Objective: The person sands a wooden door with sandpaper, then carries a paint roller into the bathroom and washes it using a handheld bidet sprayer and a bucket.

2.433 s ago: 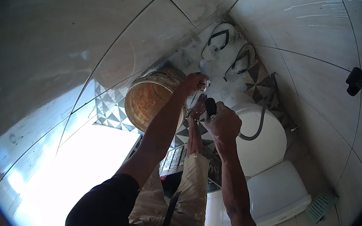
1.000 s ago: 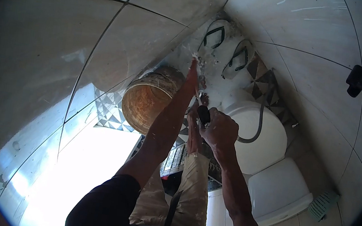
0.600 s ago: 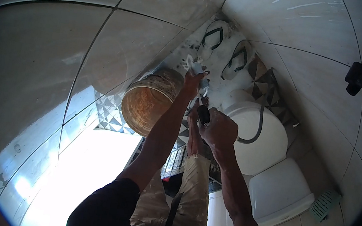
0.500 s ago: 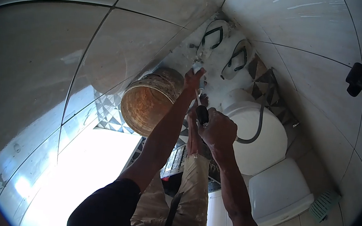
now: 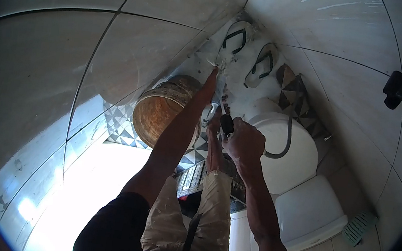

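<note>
Apparently black sprayer (image 5: 226,124) (partly hidden), grey hose (image 5: 290,132).

Two walls of large pale tiles, the left wall (image 5: 41,64) and the right wall (image 5: 338,82), meet above the far corner of the floor (image 5: 122,123), patterned in grey and white triangles. White streaks (image 5: 336,6) mark the right one, which also bears a small black fixture (image 5: 395,90). A white toilet (image 5: 290,160) stands near the floor's right edge. Glaring light (image 5: 94,182) (its source unclear) floods the near left.
</note>
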The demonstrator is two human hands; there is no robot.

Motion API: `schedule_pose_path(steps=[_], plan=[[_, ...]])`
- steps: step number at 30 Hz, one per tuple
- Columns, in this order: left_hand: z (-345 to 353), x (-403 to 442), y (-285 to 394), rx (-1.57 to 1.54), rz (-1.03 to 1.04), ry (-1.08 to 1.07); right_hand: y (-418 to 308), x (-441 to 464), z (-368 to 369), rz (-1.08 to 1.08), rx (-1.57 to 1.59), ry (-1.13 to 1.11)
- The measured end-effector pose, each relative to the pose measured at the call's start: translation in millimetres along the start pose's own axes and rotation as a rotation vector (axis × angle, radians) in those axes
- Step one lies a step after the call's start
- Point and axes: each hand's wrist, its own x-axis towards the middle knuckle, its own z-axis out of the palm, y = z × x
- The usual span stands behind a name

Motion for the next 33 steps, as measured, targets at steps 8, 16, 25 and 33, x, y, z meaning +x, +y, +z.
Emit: schedule_pose_path(steps=[8, 16, 25, 33], plan=[[3, -13, -7, -0.393, 0.019, -0.287, 0, 1, 8, 0.017, 0.034, 0.099], [-9, 8, -21, 0.180, 0.189, -0.260, -3, 2, 0, 0.041, 0.029, 0.058], [3, -2, -14, -0.135, 0.182, -0.204, -8, 2, -3, 0.029, -0.020, 0.096], [-5, 26, -14, 0.617, 0.450, 0.219, -9, 4, 1, 0.023, -0.020, 0.062]])
